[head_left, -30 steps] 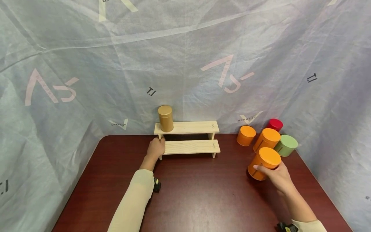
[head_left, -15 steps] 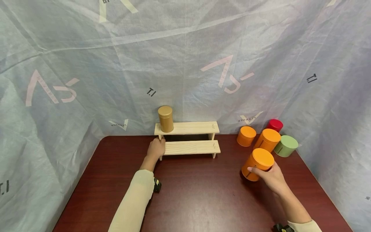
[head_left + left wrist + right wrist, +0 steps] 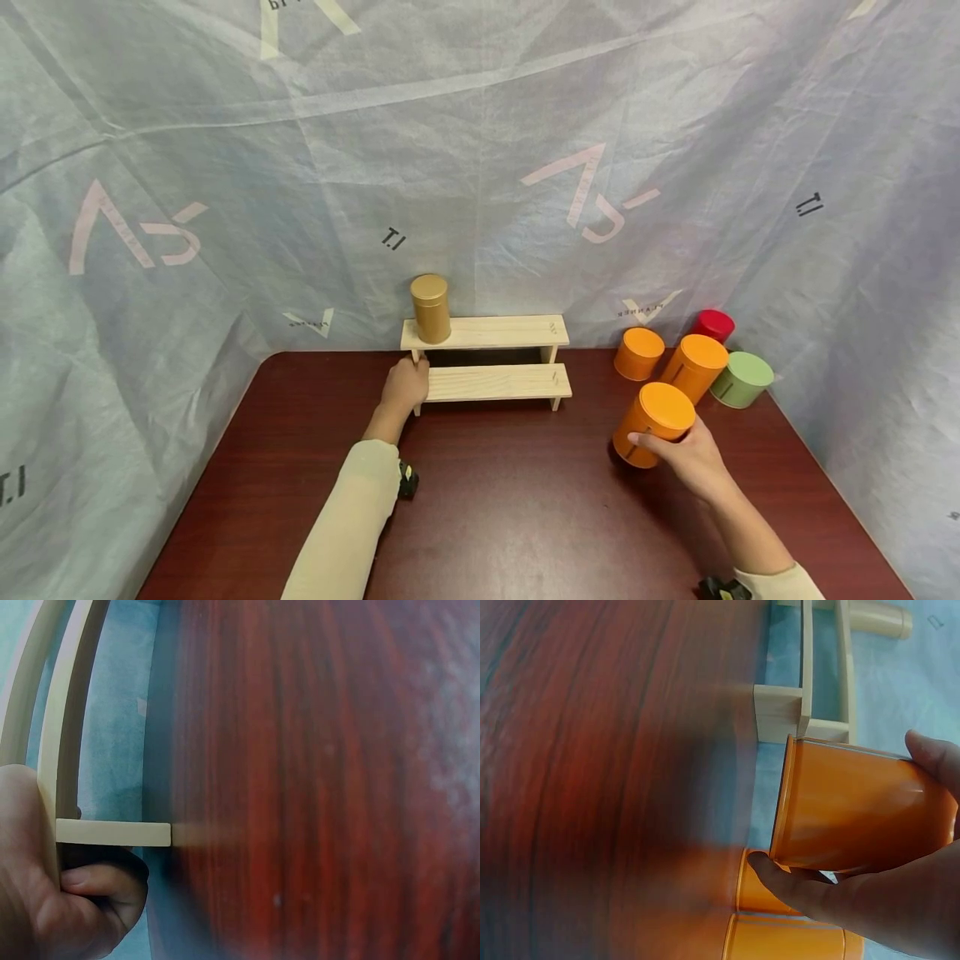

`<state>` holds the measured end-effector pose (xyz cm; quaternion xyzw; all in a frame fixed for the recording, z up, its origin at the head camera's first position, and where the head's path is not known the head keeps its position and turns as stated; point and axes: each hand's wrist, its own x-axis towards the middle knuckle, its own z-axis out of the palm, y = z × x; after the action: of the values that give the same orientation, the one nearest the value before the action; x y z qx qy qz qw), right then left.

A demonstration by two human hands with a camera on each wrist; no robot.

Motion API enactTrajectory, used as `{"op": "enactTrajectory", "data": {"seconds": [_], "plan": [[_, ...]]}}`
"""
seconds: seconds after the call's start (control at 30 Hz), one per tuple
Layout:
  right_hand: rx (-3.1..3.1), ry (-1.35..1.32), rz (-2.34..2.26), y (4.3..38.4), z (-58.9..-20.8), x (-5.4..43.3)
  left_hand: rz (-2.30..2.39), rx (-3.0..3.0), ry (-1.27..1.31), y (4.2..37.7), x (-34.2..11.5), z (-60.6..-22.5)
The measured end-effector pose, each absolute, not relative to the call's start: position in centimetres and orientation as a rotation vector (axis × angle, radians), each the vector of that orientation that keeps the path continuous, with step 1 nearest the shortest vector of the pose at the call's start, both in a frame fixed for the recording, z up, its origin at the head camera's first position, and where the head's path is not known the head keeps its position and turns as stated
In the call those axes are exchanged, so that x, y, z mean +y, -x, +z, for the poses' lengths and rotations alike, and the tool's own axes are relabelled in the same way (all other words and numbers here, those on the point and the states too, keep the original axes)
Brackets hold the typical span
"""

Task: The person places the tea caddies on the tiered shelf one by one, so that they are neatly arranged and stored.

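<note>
- A plain orange canister (image 3: pixel 652 422), cylindrical, has its flat round lid on and facing up, with a narrow dark mark on its side. It is held round its body, over the right part of the worktop (image 3: pixel 517 500), nearer the right edge than the left; its contact with the surface is unclear.
- A pale wooden two-tier shelf (image 3: pixel 491 382) stands upright on its legs near the worktop's far edge, boards parallel to that edge, lower tier in front.

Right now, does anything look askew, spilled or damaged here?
Nothing stands out: no spill or damage shows, the gold canister stands upright on the wooden shelf, and the right hand grips an orange canister.
</note>
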<state>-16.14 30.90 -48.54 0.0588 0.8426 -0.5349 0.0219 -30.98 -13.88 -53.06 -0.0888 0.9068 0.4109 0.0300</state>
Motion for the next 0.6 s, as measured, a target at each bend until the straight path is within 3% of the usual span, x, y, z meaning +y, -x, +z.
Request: {"op": "enactTrajectory", "data": {"seconds": [0.6], "plan": [[2.617,-0.067,-1.674,17.0,-48.4,28.9,1.294,2.802,0.285,30.9,-13.9,-53.0]]}}
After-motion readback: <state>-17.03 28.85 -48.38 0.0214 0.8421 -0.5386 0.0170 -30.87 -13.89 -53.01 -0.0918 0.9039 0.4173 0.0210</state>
